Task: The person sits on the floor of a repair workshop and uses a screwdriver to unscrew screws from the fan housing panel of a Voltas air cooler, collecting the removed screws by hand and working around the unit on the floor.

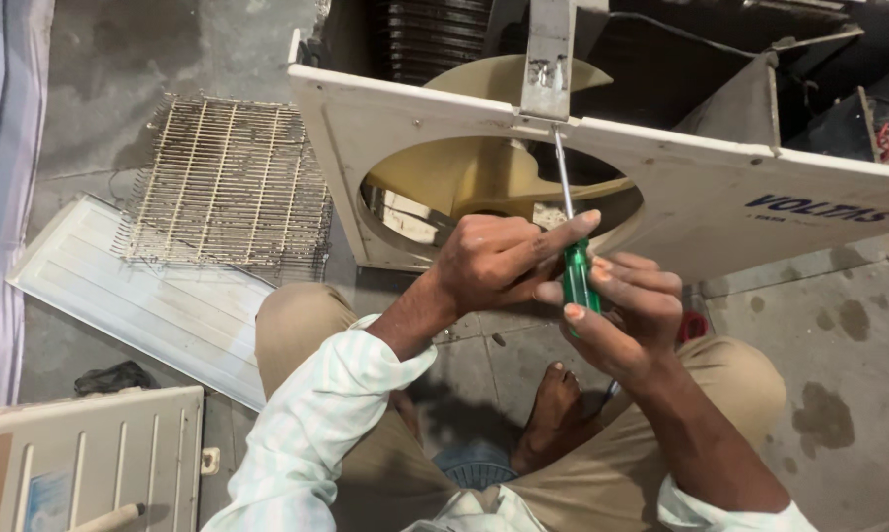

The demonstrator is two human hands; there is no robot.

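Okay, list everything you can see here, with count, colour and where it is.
screwdriver: one, green handle, steel shaft, tip up at the metal bracket
metal bracket: one, grey, top centre on the panel edge
fan shroud panel: one, white, round opening, centre
fan blade: one, cream, behind the opening
wire grille: one, rusty, on the floor, left
flat panel: one, white, under the grille
louvred cover: one, off-white, bottom left
left hand: on the screwdriver handle
right hand: gripping the screwdriver handle
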